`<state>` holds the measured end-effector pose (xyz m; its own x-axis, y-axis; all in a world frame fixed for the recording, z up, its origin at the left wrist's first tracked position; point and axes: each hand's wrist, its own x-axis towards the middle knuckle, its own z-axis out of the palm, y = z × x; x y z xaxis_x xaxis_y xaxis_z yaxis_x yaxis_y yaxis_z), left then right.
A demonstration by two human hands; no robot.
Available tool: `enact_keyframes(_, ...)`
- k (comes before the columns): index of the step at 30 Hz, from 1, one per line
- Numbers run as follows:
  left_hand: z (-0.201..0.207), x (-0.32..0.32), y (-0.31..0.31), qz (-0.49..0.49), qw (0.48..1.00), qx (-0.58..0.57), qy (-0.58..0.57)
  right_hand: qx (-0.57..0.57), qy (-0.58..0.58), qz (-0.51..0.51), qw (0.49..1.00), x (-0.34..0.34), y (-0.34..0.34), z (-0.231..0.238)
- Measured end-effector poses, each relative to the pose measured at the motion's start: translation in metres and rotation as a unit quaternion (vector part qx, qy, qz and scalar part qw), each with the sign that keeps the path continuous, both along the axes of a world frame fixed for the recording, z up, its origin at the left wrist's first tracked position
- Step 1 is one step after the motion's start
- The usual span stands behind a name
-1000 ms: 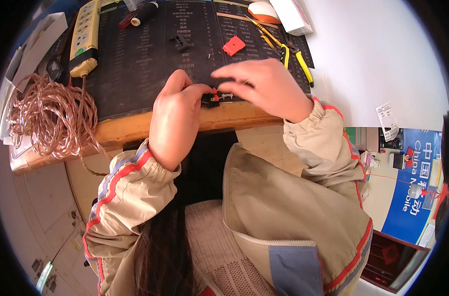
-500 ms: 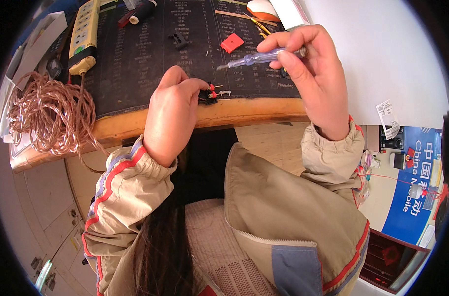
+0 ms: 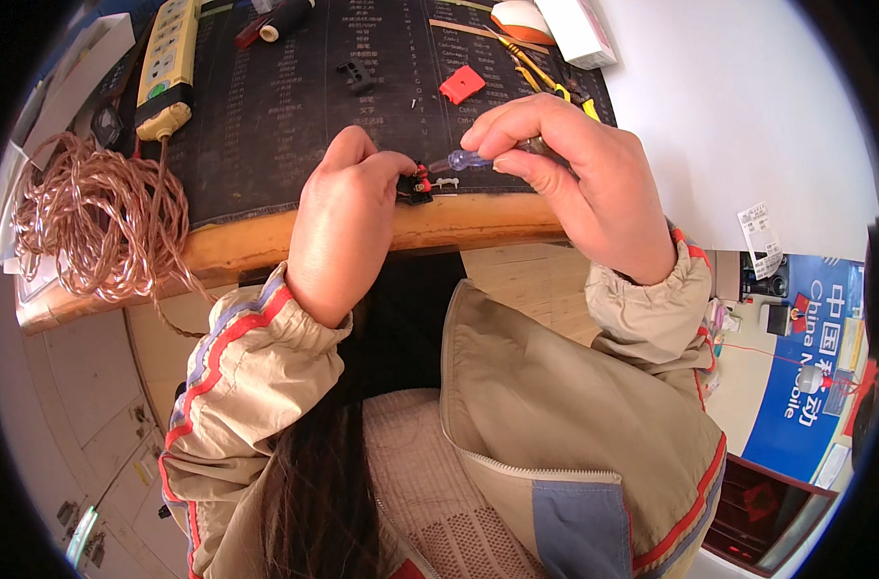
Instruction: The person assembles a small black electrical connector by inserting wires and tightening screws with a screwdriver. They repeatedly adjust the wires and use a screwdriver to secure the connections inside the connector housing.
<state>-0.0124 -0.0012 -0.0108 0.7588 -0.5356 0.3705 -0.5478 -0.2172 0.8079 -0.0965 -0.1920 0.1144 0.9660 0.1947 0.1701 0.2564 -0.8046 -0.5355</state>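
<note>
The table (image 3: pixel 468 220) shows its wooden edge along the near side of the mat (image 3: pixel 275 145). At the mat's near edge, the left hand (image 3: pixel 343 217) has its fingers pinched on a black-and-red part (image 3: pixel 420 186); whether it rests on the mat is unclear. The right hand's (image 3: pixel 584 183) fingers grasp a screwdriver (image 3: pixel 466 160) over the mat, its tip at the part, contact too small to tell. The coiled cable (image 3: pixel 102 217) sits left of the mat. Farther up the mat lie a screw (image 3: pixel 413 103), red cover (image 3: pixel 462 85) and black piece (image 3: pixel 355 76). Pliers (image 3: pixel 562 92) lie toward the mat's right edge, partly hidden, and a power strip (image 3: pixel 166 72) lies along its left.
</note>
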Motion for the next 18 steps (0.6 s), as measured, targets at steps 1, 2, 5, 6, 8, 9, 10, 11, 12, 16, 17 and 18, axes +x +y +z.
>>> enact_keyframes(1,0.0,-0.0001,0.0002,-0.001,1.0,-0.002,-0.001,-0.005,-0.003,0.004,1.0,0.0008,0.0003,0.0003)
enact_keyframes(2,0.0,-0.0003,0.0003,-0.002,1.0,-0.002,-0.001,-0.003,0.0,-0.003,1.0,0.0011,0.0007,0.0006)
enact_keyframes(5,0.0002,-0.0004,0.0004,-0.003,1.0,-0.001,0.0,0.002,0.001,-0.019,1.0,0.0028,0.0019,-0.0005)
enact_keyframes(6,0.0003,-0.0004,0.0004,-0.003,1.0,0.0,0.001,0.0,-0.002,-0.021,1.0,0.0032,0.0024,-0.0009)
enact_keyframes(8,0.0004,-0.0005,0.0003,-0.004,1.0,-0.002,-0.003,-0.006,-0.011,-0.027,1.0,0.0035,0.0031,-0.0011)
enact_keyframes(9,0.0003,-0.0003,0.0005,-0.002,1.0,-0.001,-0.004,-0.01,-0.017,-0.03,0.999,0.0035,0.0038,-0.0012)
enact_keyframes(10,0.0003,-0.0002,0.0005,-0.004,1.0,-0.002,-0.007,-0.01,-0.024,-0.029,0.999,0.0034,0.0042,-0.0011)
enact_keyframes(11,0.0003,-0.0002,0.0005,-0.005,1.0,-0.002,-0.008,-0.027,-0.024,-0.035,0.999,0.0032,0.0049,-0.001)
enact_keyframes(12,0.0003,0.0,0.0007,-0.005,1.0,-0.001,-0.009,-0.039,-0.026,-0.036,0.998,0.0031,0.0056,-0.001)
enact_keyframes(16,0.0001,-0.0001,0.0009,-0.004,1.0,-0.002,-0.011,-0.051,-0.045,-0.035,0.997,0.0027,0.0084,-0.0028)
enact_keyframes(17,0.0,0.0004,0.0008,-0.004,1.0,-0.002,-0.012,-0.049,-0.043,-0.041,0.997,0.0025,0.0087,-0.0032)
enact_keyframes(18,-0.0001,0.0006,0.0008,-0.005,1.0,-0.002,-0.013,-0.048,-0.04,-0.048,0.997,0.0024,0.0087,-0.0035)
